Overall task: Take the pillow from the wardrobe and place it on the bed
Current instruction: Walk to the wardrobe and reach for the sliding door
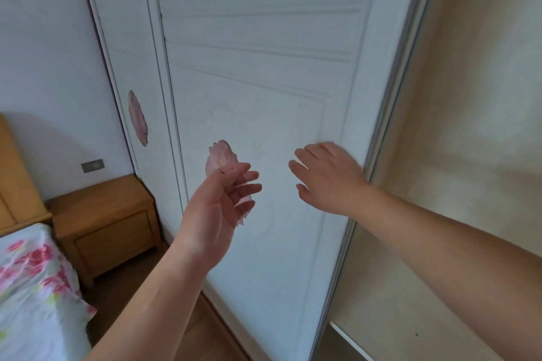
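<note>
Right hand [328, 182] open, fingers spread, flat near white sliding wardrobe door [258, 97] edge. Left hand [217, 208] empty, loosely curled, before pink sticker [221, 157]. Floral bed [32, 287] lower left.

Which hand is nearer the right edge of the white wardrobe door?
Right. The right hand lies against the wardrobe door close to its right edge; the left hand is farther left, in front of the pink sticker.
</note>
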`<move>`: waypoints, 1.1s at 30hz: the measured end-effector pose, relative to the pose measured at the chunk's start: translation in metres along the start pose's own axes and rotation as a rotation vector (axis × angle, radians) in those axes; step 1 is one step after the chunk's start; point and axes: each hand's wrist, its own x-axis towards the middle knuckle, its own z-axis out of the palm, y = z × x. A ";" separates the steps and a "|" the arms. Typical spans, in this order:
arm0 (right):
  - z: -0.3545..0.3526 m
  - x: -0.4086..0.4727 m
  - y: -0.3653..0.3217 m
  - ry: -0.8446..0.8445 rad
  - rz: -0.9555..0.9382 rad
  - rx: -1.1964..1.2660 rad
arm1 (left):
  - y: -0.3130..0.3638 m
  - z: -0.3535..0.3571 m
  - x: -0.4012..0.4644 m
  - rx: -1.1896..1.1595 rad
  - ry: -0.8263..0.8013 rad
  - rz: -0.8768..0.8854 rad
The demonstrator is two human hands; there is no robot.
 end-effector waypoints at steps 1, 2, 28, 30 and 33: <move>0.002 0.000 0.004 -0.013 -0.025 -0.047 | -0.003 0.002 0.002 0.004 -0.014 -0.010; 0.004 0.000 0.007 -0.015 -0.049 -0.083 | -0.005 0.004 0.004 0.006 -0.025 -0.018; 0.022 -0.001 0.011 0.001 -0.040 -0.445 | -0.021 0.005 0.031 0.008 -0.085 -0.079; 0.020 -0.002 0.011 -0.007 -0.041 -0.443 | -0.022 0.006 0.027 0.006 -0.082 -0.077; 0.019 -0.003 0.010 -0.016 -0.038 -0.436 | -0.020 0.005 0.023 0.007 -0.073 -0.069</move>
